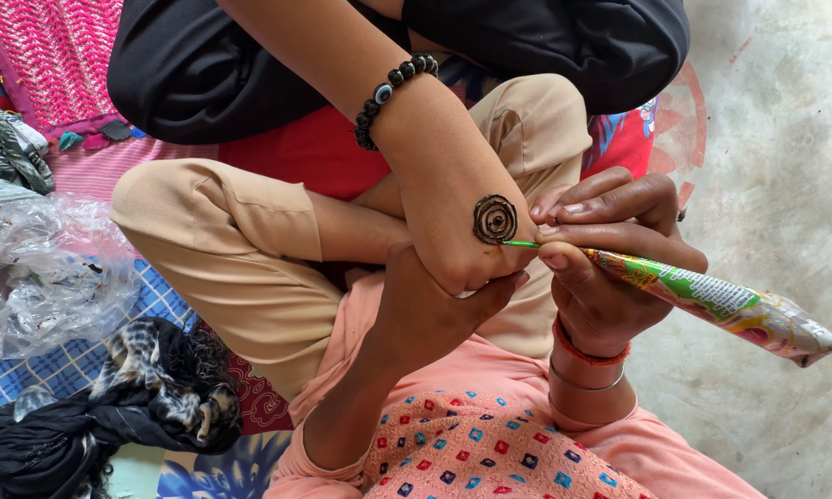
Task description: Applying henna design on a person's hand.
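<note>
Head view showed your right hand (610, 268) pinching the henna cone (712, 300) near its thin tip, at the spiral (495, 220). Your left hand (430, 310) clasped the other person's hand (453, 199) from below. I judged the cone soft and light; squeezing hard would flood paste.

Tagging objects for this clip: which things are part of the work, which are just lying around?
In use:
- henna cone, pinched in right hand
- other person's hand, bearing the spiral design
- left hand, holding it from beneath

Lying about:
- crumpled clear plastic bag
- dark patterned cloth
- pink woven fabric
</note>
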